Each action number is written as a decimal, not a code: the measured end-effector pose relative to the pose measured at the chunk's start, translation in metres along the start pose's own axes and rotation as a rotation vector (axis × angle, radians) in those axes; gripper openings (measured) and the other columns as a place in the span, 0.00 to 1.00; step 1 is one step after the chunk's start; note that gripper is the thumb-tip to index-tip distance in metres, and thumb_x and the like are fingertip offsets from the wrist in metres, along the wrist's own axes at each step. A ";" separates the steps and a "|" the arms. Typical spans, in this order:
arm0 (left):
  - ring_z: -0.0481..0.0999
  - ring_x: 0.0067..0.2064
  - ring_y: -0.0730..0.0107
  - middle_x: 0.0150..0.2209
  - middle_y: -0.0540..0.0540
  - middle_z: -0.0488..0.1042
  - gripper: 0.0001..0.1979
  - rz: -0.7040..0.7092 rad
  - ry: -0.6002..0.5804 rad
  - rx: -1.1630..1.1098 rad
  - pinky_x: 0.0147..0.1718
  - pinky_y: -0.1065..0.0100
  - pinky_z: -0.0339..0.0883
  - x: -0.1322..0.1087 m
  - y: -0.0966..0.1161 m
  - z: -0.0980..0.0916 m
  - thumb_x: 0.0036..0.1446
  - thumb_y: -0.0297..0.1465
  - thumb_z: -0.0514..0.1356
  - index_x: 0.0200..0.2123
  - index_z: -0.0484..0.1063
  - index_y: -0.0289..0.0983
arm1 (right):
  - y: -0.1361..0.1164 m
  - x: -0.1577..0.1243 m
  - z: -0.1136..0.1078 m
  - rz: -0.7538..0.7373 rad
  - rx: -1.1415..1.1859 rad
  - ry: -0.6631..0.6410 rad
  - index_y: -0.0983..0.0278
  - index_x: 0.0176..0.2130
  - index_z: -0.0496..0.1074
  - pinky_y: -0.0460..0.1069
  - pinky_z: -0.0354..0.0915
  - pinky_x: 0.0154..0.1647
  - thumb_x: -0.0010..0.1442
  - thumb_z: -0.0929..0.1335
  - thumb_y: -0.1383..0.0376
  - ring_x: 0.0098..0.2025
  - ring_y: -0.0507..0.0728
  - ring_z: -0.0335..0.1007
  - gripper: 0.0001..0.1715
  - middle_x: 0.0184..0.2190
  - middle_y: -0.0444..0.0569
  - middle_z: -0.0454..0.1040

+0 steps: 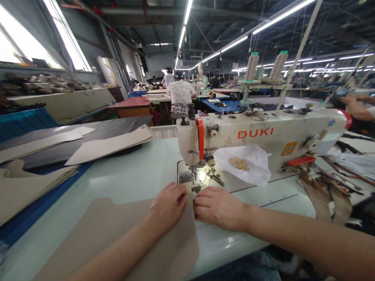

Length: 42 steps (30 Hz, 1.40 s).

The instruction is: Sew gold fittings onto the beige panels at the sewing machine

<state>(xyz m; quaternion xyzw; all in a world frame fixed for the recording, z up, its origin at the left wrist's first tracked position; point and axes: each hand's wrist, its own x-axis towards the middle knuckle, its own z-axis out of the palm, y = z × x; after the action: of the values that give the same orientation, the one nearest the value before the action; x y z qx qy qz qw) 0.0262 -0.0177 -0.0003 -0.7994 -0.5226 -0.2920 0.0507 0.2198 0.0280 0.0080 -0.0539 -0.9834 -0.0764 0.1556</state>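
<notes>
A large beige panel lies on the pale green table, with its narrow upper end close to the needle of the white sewing machine. My left hand rests on the panel near that end, its fingers curled together at the edge. On the panel's right side, my right hand is closed, with fingertips near a small whitish piece; what they pinch is too small to name. The needle area is lit by a lamp. Small brass-coloured parts lie on a white plastic bag under the machine arm.
Stacks of beige panels lie at the left. Brown straps and tools are at the right. Two thread cones stand behind the machine. A person in a pale top sits ahead; another person's arm shows at far right.
</notes>
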 end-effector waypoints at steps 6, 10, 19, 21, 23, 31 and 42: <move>0.70 0.32 0.66 0.27 0.48 0.72 0.09 0.007 -0.060 0.019 0.34 0.66 0.67 0.001 -0.004 0.000 0.56 0.24 0.52 0.26 0.66 0.38 | -0.005 0.008 0.007 0.023 0.032 0.068 0.66 0.38 0.69 0.50 0.62 0.46 0.65 0.62 0.66 0.41 0.55 0.64 0.08 0.35 0.48 0.72; 0.70 0.32 0.66 0.27 0.48 0.72 0.09 0.035 -0.079 0.071 0.34 0.66 0.67 0.000 -0.005 0.003 0.57 0.23 0.52 0.26 0.66 0.37 | -0.008 0.007 0.011 0.016 0.111 -0.009 0.65 0.38 0.70 0.50 0.63 0.45 0.65 0.62 0.67 0.41 0.54 0.65 0.08 0.37 0.48 0.73; 0.70 0.33 0.66 0.28 0.48 0.72 0.10 0.093 -0.024 0.058 0.36 0.65 0.68 -0.003 -0.005 0.006 0.60 0.24 0.51 0.27 0.66 0.37 | -0.009 0.004 0.014 0.029 0.217 0.032 0.67 0.39 0.70 0.48 0.64 0.48 0.65 0.61 0.68 0.45 0.54 0.66 0.10 0.39 0.51 0.74; 0.70 0.33 0.67 0.28 0.48 0.72 0.11 0.090 -0.023 0.056 0.36 0.65 0.68 -0.003 -0.005 0.007 0.61 0.24 0.50 0.27 0.66 0.37 | -0.009 0.004 0.014 0.032 0.225 0.044 0.67 0.39 0.71 0.49 0.65 0.47 0.65 0.61 0.68 0.45 0.55 0.67 0.10 0.39 0.51 0.74; 0.70 0.33 0.67 0.28 0.48 0.72 0.11 0.090 -0.025 0.060 0.36 0.65 0.68 -0.002 -0.005 0.008 0.61 0.24 0.50 0.27 0.66 0.37 | -0.009 0.004 0.015 0.035 0.229 0.057 0.67 0.39 0.71 0.49 0.66 0.47 0.65 0.61 0.68 0.45 0.55 0.67 0.10 0.39 0.52 0.74; 0.70 0.33 0.67 0.28 0.48 0.72 0.11 0.087 -0.017 0.066 0.36 0.65 0.68 0.002 -0.004 0.008 0.61 0.25 0.49 0.27 0.66 0.37 | -0.010 0.003 0.017 0.055 0.251 0.071 0.65 0.39 0.71 0.49 0.66 0.47 0.65 0.61 0.69 0.46 0.54 0.67 0.10 0.40 0.52 0.74; 0.70 0.32 0.67 0.28 0.48 0.72 0.12 0.106 -0.004 0.064 0.35 0.65 0.67 0.004 -0.005 0.009 0.61 0.25 0.49 0.27 0.66 0.37 | -0.010 0.003 0.016 0.053 0.240 0.063 0.67 0.39 0.71 0.49 0.65 0.48 0.65 0.60 0.68 0.47 0.55 0.66 0.11 0.40 0.53 0.74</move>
<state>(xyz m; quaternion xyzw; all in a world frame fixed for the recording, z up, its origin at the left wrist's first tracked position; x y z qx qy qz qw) 0.0269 -0.0092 -0.0064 -0.8245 -0.4886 -0.2706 0.0909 0.2111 0.0212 -0.0073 -0.0586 -0.9783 0.0446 0.1937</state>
